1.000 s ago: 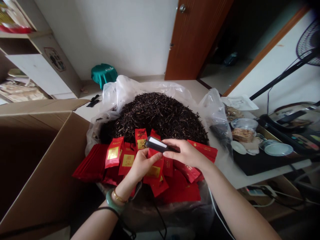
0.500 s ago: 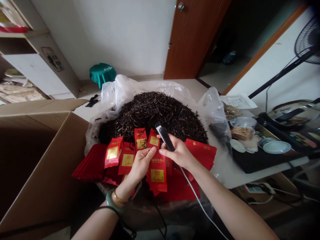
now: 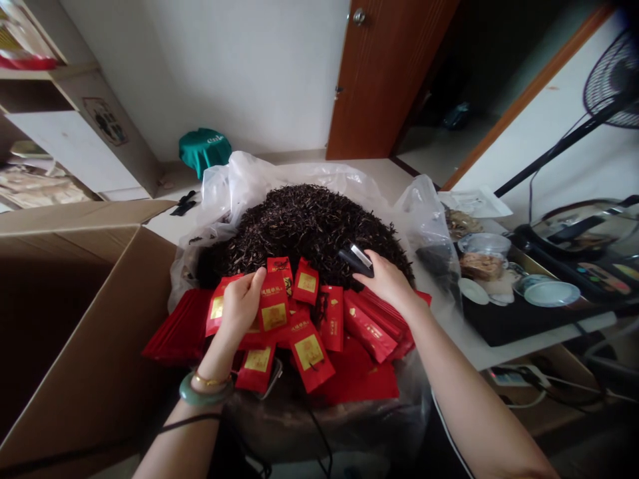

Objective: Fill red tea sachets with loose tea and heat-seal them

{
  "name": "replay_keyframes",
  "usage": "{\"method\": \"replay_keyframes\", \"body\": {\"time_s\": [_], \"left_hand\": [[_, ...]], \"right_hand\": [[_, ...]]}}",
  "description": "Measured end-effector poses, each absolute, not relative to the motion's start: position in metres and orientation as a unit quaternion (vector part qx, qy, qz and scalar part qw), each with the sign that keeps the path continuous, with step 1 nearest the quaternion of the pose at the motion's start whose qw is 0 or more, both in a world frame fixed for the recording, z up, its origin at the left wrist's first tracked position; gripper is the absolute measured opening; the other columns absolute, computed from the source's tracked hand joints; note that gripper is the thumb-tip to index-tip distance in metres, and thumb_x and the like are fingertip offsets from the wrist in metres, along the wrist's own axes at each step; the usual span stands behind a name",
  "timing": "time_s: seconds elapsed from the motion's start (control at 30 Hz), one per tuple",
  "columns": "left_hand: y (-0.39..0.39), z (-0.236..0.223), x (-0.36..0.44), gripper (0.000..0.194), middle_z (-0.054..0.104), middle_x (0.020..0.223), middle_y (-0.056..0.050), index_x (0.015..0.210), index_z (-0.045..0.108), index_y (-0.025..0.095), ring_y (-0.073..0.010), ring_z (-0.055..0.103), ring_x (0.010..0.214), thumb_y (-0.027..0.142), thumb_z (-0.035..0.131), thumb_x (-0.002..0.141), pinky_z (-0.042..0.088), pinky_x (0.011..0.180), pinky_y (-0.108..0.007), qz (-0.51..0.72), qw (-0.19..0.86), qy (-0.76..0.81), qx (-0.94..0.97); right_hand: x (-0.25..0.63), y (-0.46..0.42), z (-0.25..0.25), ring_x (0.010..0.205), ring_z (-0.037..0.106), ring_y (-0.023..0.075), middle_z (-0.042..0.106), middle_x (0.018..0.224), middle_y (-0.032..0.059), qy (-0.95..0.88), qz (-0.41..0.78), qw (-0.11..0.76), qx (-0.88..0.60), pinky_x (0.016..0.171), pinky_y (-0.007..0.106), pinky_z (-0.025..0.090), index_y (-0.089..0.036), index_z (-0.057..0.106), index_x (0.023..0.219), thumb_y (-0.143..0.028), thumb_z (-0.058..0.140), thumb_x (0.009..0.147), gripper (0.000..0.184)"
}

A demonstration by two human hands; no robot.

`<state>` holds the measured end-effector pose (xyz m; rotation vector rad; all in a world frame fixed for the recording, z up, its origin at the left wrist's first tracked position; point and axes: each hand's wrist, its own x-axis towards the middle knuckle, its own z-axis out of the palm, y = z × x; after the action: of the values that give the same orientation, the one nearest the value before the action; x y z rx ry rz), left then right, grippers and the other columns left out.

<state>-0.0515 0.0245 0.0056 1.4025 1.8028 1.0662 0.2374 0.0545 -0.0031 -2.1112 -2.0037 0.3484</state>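
My left hand point(image 3: 242, 299) pinches the edge of a red tea packet point(image 3: 274, 317) with a gold label, thumb uppermost. In my right hand point(image 3: 387, 279) is a black-and-silver handheld bag sealer point(image 3: 357, 260), held over the front slope of a heap of dark loose tea leaves point(image 3: 319, 213). More small red packets lie between and below my hands, among them one packet point(image 3: 312, 356) at the front and another point(image 3: 305, 281) against the heap. A fanned stack of red packets point(image 3: 374, 326) sits below my right hand. A further stack point(image 3: 180, 326) lies to the left.
Clear plastic sheeting point(image 3: 349, 174) surrounds the tea. An open cardboard box point(image 3: 110, 319) stands at the left. At right, a side table point(image 3: 539, 346) carries jars and small dishes. A green-covered stool point(image 3: 204, 148) and a brown door point(image 3: 384, 80) are behind.
My left hand has moved left with the red packet. My right hand has drawn away to the right with the bag sealer, which has turned, so the hands are now well apart.
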Motion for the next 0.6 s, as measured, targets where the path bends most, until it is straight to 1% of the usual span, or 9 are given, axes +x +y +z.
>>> {"method": "replay_keyframes", "body": {"time_s": [0.07,0.13,0.23,0.27,0.33,0.4,0.43,0.5,0.6], "left_hand": [[0.028,0.006,-0.051,0.042,0.049,0.047,0.002,0.052,0.053,0.017,-0.0120,0.045,0.052,0.048,0.049,0.081,0.030,0.051,-0.022,0.371,0.255,0.693,0.563],[0.029,0.005,-0.049,0.038,0.056,0.051,0.001,0.057,0.057,0.017,-0.0135,0.049,0.054,0.044,0.048,0.082,0.032,0.054,-0.023,0.342,0.226,0.694,0.592],[0.028,0.002,-0.045,0.032,0.067,0.065,-0.003,0.067,0.064,0.018,-0.0176,0.059,0.063,0.041,0.048,0.083,0.037,0.059,-0.024,0.311,0.202,0.688,0.624],[0.028,0.001,-0.044,0.030,0.070,0.070,-0.004,0.071,0.065,0.018,-0.0190,0.062,0.067,0.040,0.048,0.084,0.039,0.061,-0.025,0.307,0.199,0.685,0.630],[0.028,-0.002,-0.044,0.026,0.072,0.077,-0.005,0.082,0.067,0.019,-0.0207,0.065,0.071,0.037,0.049,0.085,0.042,0.063,-0.026,0.309,0.193,0.681,0.635],[0.028,-0.006,-0.045,0.026,0.072,0.078,-0.005,0.099,0.066,0.018,-0.0214,0.066,0.070,0.035,0.051,0.085,0.044,0.064,-0.027,0.315,0.185,0.681,0.634],[0.028,-0.008,-0.045,0.030,0.071,0.077,-0.004,0.107,0.063,0.018,-0.0216,0.066,0.069,0.034,0.052,0.085,0.045,0.063,-0.028,0.319,0.180,0.680,0.635],[0.029,-0.015,-0.046,0.037,0.070,0.077,-0.004,0.119,0.056,0.016,-0.0218,0.065,0.068,0.031,0.052,0.085,0.047,0.064,-0.030,0.328,0.167,0.671,0.643],[0.031,-0.027,-0.045,0.042,0.070,0.089,-0.007,0.126,0.048,0.014,-0.0210,0.066,0.072,0.025,0.053,0.085,0.051,0.068,-0.032,0.354,0.158,0.645,0.659]], "right_hand": [[0.236,0.057,-0.011,0.111,0.060,0.0306,0.061,0.122,0.0184,-0.684,0.109,0.072,-0.718,0.089,0.038,0.048,-0.012,0.043,0.134,-0.032,0.062,0.085,0.056],[0.233,0.058,-0.015,0.108,0.061,0.0306,0.062,0.118,0.0188,-0.690,0.103,0.047,-0.715,0.088,0.037,0.048,-0.011,0.041,0.136,-0.031,0.063,0.084,0.060],[0.228,0.056,-0.015,0.106,0.060,0.0332,0.061,0.116,0.0198,-0.696,0.080,0.016,-0.714,0.087,0.040,0.047,-0.010,0.040,0.138,-0.032,0.065,0.083,0.064],[0.227,0.055,-0.013,0.106,0.059,0.0337,0.061,0.115,0.0197,-0.699,0.064,0.017,-0.712,0.087,0.041,0.047,-0.010,0.042,0.137,-0.031,0.065,0.083,0.063],[0.223,0.051,-0.007,0.106,0.057,0.0323,0.060,0.114,0.0177,-0.720,0.044,0.039,-0.691,0.089,0.041,0.046,-0.013,0.048,0.133,-0.029,0.063,0.084,0.054],[0.218,0.045,0.001,0.106,0.056,0.0295,0.060,0.113,0.0142,-0.761,0.061,0.063,-0.642,0.094,0.040,0.044,-0.015,0.056,0.124,-0.029,0.063,0.084,0.044],[0.214,0.041,0.005,0.107,0.055,0.0287,0.060,0.112,0.0127,-0.785,0.082,0.062,-0.611,0.096,0.040,0.043,-0.016,0.059,0.120,-0.031,0.066,0.082,0.042],[0.206,0.030,0.013,0.108,0.052,0.0289,0.059,0.113,0.0115,-0.826,0.134,0.028,-0.547,0.097,0.040,0.042,-0.016,0.061,0.117,-0.038,0.073,0.075,0.049],[0.189,0.013,0.021,0.112,0.049,0.0327,0.054,0.122,0.0143,-0.850,0.191,-0.065,-0.487,0.096,0.044,0.043,-0.016,0.058,0.121,-0.048,0.082,0.060,0.074]]}}
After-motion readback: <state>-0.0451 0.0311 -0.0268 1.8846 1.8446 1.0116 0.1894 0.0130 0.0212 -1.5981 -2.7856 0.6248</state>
